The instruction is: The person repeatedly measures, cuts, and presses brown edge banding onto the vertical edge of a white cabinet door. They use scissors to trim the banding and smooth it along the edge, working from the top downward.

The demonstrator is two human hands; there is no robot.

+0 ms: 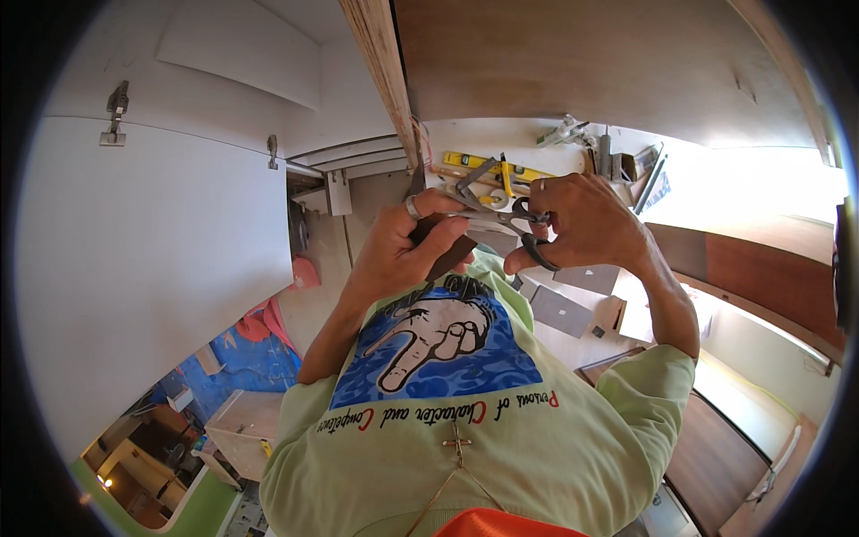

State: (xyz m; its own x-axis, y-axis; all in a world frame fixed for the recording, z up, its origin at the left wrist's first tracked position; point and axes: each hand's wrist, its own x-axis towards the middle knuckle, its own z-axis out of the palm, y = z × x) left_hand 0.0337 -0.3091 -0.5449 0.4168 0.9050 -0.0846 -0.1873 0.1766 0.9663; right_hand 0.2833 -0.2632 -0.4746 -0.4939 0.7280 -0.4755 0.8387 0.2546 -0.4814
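Observation:
My left hand (pixel 398 242) is closed on a dark brown strip (pixel 445 258), pinching it between thumb and fingers in front of my chest. To its right, my right hand (pixel 591 219) grips a pair of scissors (pixel 543 254) by the dark handles, which stand apart. The metal blades reach left to the strip beside my left fingers; whether they touch it I cannot tell. Beyond my hands lie a yellow spirit level (pixel 461 159) and assorted tools on a white surface.
A large white cabinet door (pixel 152 251) with hinges fills the left side. A brown panel (pixel 608 63) and wooden edge (pixel 376 54) are overhead. Loose grey boards (pixel 564 313), a blue sheet (pixel 237 367) and a wooden box (pixel 237 416) lie below.

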